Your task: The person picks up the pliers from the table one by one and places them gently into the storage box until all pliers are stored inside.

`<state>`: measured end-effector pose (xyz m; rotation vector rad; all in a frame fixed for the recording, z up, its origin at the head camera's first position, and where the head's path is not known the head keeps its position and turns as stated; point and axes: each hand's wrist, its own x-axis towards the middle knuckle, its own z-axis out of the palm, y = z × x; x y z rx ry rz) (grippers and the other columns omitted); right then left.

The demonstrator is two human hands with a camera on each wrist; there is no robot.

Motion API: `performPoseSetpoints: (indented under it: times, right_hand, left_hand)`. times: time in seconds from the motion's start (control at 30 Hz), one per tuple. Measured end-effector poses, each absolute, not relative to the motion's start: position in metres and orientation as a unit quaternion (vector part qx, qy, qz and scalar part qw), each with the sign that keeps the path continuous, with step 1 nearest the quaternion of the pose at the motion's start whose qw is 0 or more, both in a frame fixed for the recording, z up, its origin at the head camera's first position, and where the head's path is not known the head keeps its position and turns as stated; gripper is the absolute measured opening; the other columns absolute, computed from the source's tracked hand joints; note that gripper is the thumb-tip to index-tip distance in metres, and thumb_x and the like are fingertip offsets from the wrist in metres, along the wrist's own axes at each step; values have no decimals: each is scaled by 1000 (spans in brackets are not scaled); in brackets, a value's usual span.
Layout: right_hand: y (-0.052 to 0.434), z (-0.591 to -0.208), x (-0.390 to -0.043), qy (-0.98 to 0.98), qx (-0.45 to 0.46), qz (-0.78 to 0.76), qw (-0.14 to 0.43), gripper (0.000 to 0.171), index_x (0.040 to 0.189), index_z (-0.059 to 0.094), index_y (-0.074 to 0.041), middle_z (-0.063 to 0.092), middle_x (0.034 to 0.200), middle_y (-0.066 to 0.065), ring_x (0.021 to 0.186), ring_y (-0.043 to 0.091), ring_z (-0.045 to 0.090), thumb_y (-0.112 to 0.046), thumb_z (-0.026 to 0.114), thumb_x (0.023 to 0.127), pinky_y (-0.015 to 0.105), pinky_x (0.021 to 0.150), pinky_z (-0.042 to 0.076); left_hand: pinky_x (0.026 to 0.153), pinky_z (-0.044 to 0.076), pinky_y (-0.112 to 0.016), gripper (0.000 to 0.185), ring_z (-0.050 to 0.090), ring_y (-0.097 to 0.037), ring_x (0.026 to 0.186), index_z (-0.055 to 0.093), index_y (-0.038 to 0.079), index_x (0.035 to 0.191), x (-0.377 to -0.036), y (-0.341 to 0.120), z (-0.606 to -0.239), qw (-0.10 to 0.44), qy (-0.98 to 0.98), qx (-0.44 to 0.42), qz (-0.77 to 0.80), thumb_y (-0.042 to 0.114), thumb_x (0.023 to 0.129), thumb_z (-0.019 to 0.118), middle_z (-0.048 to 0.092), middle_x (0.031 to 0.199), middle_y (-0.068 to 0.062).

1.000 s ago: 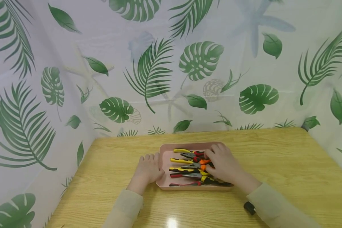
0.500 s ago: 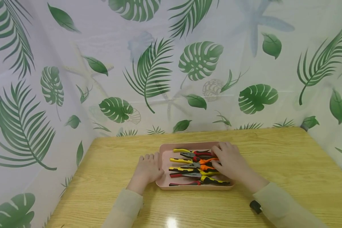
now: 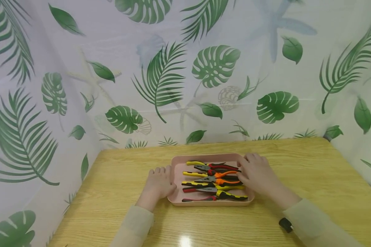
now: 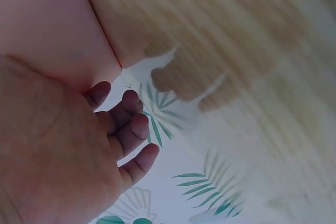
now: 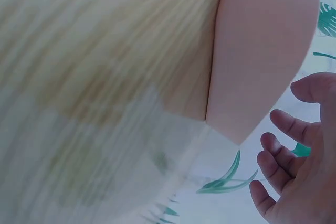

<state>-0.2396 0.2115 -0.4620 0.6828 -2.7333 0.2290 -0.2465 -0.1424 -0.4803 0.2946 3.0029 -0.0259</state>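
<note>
A pink tray (image 3: 210, 203) lies on the wooden table, holding several pliers side by side. They include orange-handled pliers (image 3: 223, 175), red-handled pliers (image 3: 208, 168) and yellow-and-black pliers (image 3: 230, 196). My left hand (image 3: 159, 183) holds the tray's left end, its palm against the outer wall and thumb at the rim. In the left wrist view, the other fingers bend loosely by the tray's corner. At the right end is my right hand (image 3: 259, 175), with its fingers spread and relaxed and holding no pliers. Its thumb overlaps the tray's rim in the head view.
The wooden table (image 3: 296, 171) extends on both sides of the tray and in front of it. A white curtain (image 3: 185, 79) with green leaf prints hangs behind the table and along both sides. A small black object (image 3: 285, 225) sits at the right sleeve.
My right hand has moved right, off the pliers' handles to the tray's right end, so more of the handles show. My left hand stays at the left end.
</note>
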Motion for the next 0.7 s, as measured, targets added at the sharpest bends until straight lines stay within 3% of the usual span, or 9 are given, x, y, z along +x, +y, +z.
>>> performPoseSetpoints:
  times: [0.27,0.43,0.7]
  right_hand:
    - [226,-467,-232,-955,237,87,155,18,104,65,-13,64,104,9,102,35,59,-27,73,96,57,87,47]
    - [239,-469,-226,-958,230,86,146,22,109,67,-10,67,107,10,107,38,62,-28,73,97,62,92,47]
    - [252,-470,-213,-964,221,79,128,12,105,67,-13,68,104,7,102,34,62,-22,70,97,59,88,47]
  left_hand:
    - [101,43,-51,57,54,-32,111,49,5,137,-243,-144,-477,72,993,89,-16,44,97,62,60,122,-15]
    - [105,43,-52,59,55,-34,118,48,3,141,-241,-146,-475,71,993,98,-10,43,99,61,61,130,-17]
    - [104,43,-54,55,56,-35,122,49,2,143,-233,-157,-478,47,990,135,11,40,103,58,62,133,-18]
